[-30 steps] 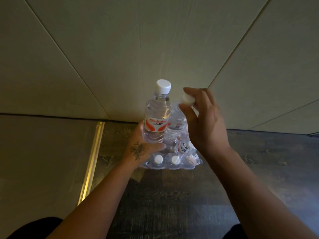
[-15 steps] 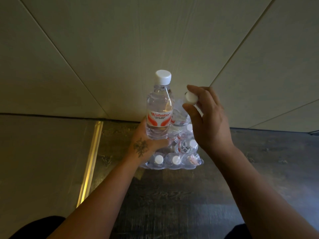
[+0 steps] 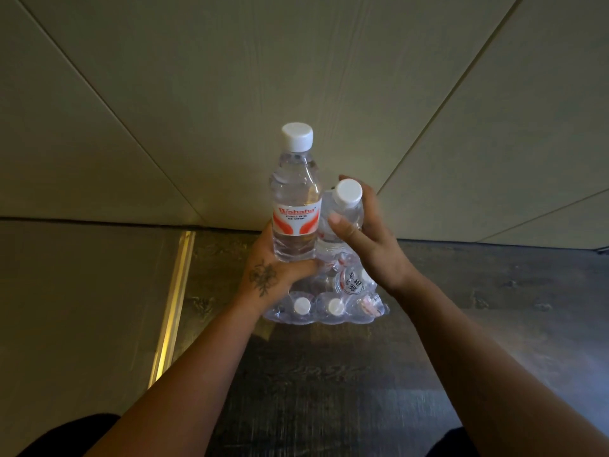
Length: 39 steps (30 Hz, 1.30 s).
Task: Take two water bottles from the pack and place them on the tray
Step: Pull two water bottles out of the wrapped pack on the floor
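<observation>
While both hands are already busy with a bottle each, the scene is reading like this:

Left grip: the left hand [image 3: 275, 275] is wrapping its fingers around the lower body of the first bottle [image 3: 296, 206], holding it upright with the white cap on top, clear of the pack.

Right grip: the right hand [image 3: 365, 235] is closing thumb and fingers around the shoulder of the second bottle [image 3: 346, 209], just under its cap; this bottle is leaning toward the camera, its base hidden behind the first bottle and the hand.

Bottle-to-bottle: the two are sitting side by side, touching or nearly so; I cannot tell which.

Pack: the shrink-wrapped pack [image 3: 329, 308] is lying on the dark floor [image 3: 329, 374] directly below both hands, against the wall [image 3: 296, 61], with two caps showing at its near edge.

Key relation: the second bottle's long axis is running up and toward the person, so the right hand is probably needing to draw along that line to free its base from the wrap.

Tray: not in view, so the carrying direction cannot be judged.

Stage, as judged: one bottle is out, the second is partway.
</observation>
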Motion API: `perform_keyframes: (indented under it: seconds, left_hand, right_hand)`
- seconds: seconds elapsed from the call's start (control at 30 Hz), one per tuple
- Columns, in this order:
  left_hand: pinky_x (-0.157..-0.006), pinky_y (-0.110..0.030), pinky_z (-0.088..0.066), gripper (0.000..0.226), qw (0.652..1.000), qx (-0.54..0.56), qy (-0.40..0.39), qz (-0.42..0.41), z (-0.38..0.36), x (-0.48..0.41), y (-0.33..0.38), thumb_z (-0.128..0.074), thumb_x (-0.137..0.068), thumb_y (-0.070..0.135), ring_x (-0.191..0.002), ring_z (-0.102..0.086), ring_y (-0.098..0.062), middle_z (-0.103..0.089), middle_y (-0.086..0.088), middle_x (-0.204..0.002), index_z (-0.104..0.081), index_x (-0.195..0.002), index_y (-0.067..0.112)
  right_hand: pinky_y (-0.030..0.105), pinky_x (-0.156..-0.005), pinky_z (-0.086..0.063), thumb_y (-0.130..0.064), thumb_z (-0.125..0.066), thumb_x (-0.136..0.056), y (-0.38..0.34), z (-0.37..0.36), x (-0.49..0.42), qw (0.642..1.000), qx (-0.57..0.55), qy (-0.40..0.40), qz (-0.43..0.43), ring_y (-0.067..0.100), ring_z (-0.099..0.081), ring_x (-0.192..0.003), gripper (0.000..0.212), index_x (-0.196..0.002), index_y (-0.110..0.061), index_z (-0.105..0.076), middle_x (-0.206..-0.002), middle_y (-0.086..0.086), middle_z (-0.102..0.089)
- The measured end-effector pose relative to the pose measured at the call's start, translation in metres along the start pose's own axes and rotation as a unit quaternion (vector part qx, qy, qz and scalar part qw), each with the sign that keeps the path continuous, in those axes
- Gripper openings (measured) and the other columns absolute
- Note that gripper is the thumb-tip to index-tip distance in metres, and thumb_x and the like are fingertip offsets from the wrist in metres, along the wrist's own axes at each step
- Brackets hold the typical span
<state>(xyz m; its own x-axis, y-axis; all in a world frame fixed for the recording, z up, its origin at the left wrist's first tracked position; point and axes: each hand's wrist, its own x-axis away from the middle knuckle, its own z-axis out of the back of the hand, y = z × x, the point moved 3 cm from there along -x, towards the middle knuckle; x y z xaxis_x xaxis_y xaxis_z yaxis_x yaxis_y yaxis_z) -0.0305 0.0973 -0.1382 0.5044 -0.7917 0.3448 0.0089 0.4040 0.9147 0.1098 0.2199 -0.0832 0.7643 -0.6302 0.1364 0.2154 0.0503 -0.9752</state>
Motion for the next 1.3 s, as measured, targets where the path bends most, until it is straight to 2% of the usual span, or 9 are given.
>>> perform_keyframes:
  seconds: [0.07,0.13,0.2,0.37,0.67,0.87,1.0,1.13,1.3]
  left_hand:
    - [-0.098,-0.031,-0.060,0.069,1.000,0.014,0.003,0.007,0.001,0.001,0.001,-0.099,-0.072,0.015,-0.113,-0.074,-0.007,-0.078,0.007,-0.122,-0.067,-0.133,0.021]
    - [-0.087,-0.018,-0.061,0.065,1.000,0.022,-0.001,0.009,0.001,0.001,0.001,-0.101,-0.070,0.017,-0.103,-0.075,0.003,-0.081,0.017,-0.111,-0.068,-0.126,0.029]
    - [-0.076,-0.007,-0.058,0.066,1.000,0.026,-0.007,0.007,-0.002,0.004,0.005,-0.102,-0.066,0.026,-0.099,-0.073,0.012,-0.080,0.029,-0.107,-0.067,-0.121,0.036]
    - [-0.098,-0.034,-0.061,0.093,0.999,0.044,-0.014,0.009,-0.008,0.007,0.011,-0.096,-0.054,0.046,-0.114,-0.075,-0.009,-0.078,0.008,-0.124,-0.064,-0.138,0.023]
    - [-0.090,-0.026,-0.059,0.088,0.999,0.048,0.000,0.013,-0.004,0.012,0.008,-0.097,-0.057,0.039,-0.105,-0.075,0.001,-0.079,0.012,-0.120,-0.064,-0.138,0.027]
    - [-0.098,-0.042,-0.063,0.078,0.998,0.055,0.002,0.036,-0.002,0.026,0.007,-0.099,-0.069,0.018,-0.109,-0.076,-0.008,-0.079,0.009,-0.119,-0.064,-0.138,0.024]
    - [-0.079,-0.020,-0.063,0.063,0.998,0.053,0.013,0.040,0.001,0.047,0.009,-0.096,-0.073,0.008,-0.098,-0.077,0.002,-0.082,0.021,-0.106,-0.067,-0.124,0.032]
    - [-0.064,-0.012,-0.059,0.054,0.997,0.060,0.021,0.043,0.007,0.073,0.026,-0.094,-0.073,0.007,-0.086,-0.078,0.004,-0.082,0.024,-0.093,-0.070,-0.118,0.023]
    - [-0.058,-0.009,-0.056,0.051,0.995,0.079,0.009,0.053,0.022,0.105,0.050,-0.087,-0.056,0.031,-0.078,-0.077,0.004,-0.081,0.022,-0.085,-0.072,-0.104,0.025]
  right_hand:
    - [0.061,-0.111,-0.051,-0.029,-0.074,-0.088,0.006,0.001,-0.002,1.000,0.003,-0.009,-0.022,0.036,-0.060,-0.133,0.082,-0.156,-0.023,-0.027,-0.145,0.017,-0.054]
    - [0.060,-0.112,-0.050,-0.026,-0.080,-0.078,0.016,0.001,-0.003,0.998,0.042,0.005,-0.038,0.034,-0.059,-0.135,0.092,-0.155,-0.021,-0.029,-0.146,0.014,-0.054]
    - [0.057,-0.112,-0.052,-0.025,-0.085,-0.079,0.028,-0.001,-0.005,0.995,0.086,0.029,-0.048,0.027,-0.061,-0.134,0.089,-0.152,-0.017,-0.035,-0.145,0.010,-0.057]
    - [0.053,-0.110,-0.054,-0.027,-0.088,-0.084,0.046,-0.002,-0.009,0.982,0.153,0.068,-0.082,0.024,-0.065,-0.131,0.078,-0.148,-0.010,-0.047,-0.142,0.009,-0.064]
    - [0.047,-0.105,-0.059,-0.042,-0.090,-0.078,0.055,-0.003,0.002,0.977,0.157,0.109,-0.098,0.014,-0.070,-0.122,0.071,-0.139,-0.024,-0.058,-0.130,-0.004,-0.072]
    - [0.031,-0.087,-0.062,-0.049,-0.082,-0.067,0.045,-0.006,0.022,0.981,0.075,0.127,-0.125,0.001,-0.078,-0.097,0.048,-0.112,-0.040,-0.068,-0.102,-0.013,-0.081]
    - [0.035,-0.090,-0.061,-0.042,-0.084,-0.065,0.026,-0.008,0.046,0.983,-0.007,0.128,-0.135,0.004,-0.078,-0.098,0.045,-0.105,-0.054,-0.066,-0.105,-0.020,-0.079]
    - [0.042,-0.094,-0.062,-0.034,-0.084,-0.072,0.010,-0.006,0.076,0.976,-0.102,0.098,-0.167,0.014,-0.079,-0.103,0.066,-0.133,-0.028,-0.062,-0.115,-0.006,-0.080]
    - [0.047,-0.089,-0.064,-0.032,-0.082,-0.076,-0.005,0.002,0.113,0.962,-0.166,0.099,-0.194,0.029,-0.079,-0.105,0.066,-0.138,-0.022,-0.060,-0.120,0.008,-0.078]
